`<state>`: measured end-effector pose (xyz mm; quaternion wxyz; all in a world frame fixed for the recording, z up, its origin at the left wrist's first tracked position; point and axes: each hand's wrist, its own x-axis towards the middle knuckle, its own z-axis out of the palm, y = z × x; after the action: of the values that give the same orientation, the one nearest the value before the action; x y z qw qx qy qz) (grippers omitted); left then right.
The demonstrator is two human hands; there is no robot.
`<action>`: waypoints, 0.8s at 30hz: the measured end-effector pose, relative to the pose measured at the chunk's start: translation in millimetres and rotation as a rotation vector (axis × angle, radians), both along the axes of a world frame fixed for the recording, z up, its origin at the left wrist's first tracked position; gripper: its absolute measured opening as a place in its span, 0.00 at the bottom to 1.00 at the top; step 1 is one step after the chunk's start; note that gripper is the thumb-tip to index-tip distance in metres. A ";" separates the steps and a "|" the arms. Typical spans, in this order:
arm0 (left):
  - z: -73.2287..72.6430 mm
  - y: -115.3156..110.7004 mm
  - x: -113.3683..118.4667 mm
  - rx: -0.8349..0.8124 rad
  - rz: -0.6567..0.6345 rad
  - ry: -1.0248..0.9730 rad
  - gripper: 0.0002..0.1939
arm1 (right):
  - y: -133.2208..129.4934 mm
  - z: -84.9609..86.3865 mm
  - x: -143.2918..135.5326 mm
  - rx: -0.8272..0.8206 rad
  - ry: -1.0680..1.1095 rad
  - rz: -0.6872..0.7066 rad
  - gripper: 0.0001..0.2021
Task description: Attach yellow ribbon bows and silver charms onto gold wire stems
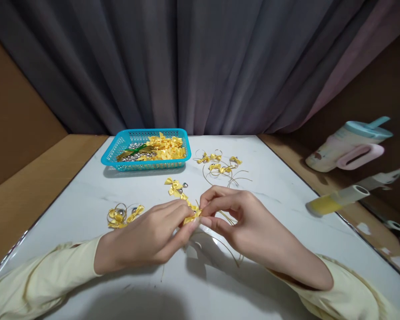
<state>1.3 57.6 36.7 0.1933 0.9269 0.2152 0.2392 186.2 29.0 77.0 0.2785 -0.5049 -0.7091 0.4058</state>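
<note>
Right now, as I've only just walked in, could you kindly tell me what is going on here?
A person is working on a small yellow bow over a white table. The left hand pinches it, and the right hand has its fingertips at the bow's edge; exactly what they grip is hard to see. Beyond the hands is a blue basket holding many more yellow bows, with corded bow pieces lying to its right.

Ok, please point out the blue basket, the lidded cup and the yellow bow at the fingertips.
Blue basket (146, 166): head view, on its front side.
Lidded cup (336, 144): head view, on its body.
Yellow bow (192, 218): head view, on its shiny ribbon.
</note>
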 end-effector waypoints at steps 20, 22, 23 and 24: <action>8.8 2.4 -6.7 -0.139 -0.136 0.014 0.09 | 44.9 -49.1 12.9 -0.693 0.201 0.568 0.05; 9.2 2.1 -6.6 -0.151 -0.159 0.015 0.09 | 44.6 -55.6 6.5 -0.746 0.256 0.599 0.03; 9.7 1.9 -6.5 -0.162 -0.169 0.014 0.09 | 44.6 -56.3 5.2 -0.760 0.281 0.580 0.05; 10.6 1.7 -6.3 -0.171 -0.174 0.013 0.09 | 44.9 -55.7 5.1 -0.760 0.308 0.535 0.05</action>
<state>-5.0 59.3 47.3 0.2902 0.9237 0.1548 0.1963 191.2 74.0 21.2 0.0620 -0.3053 -0.5663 0.7631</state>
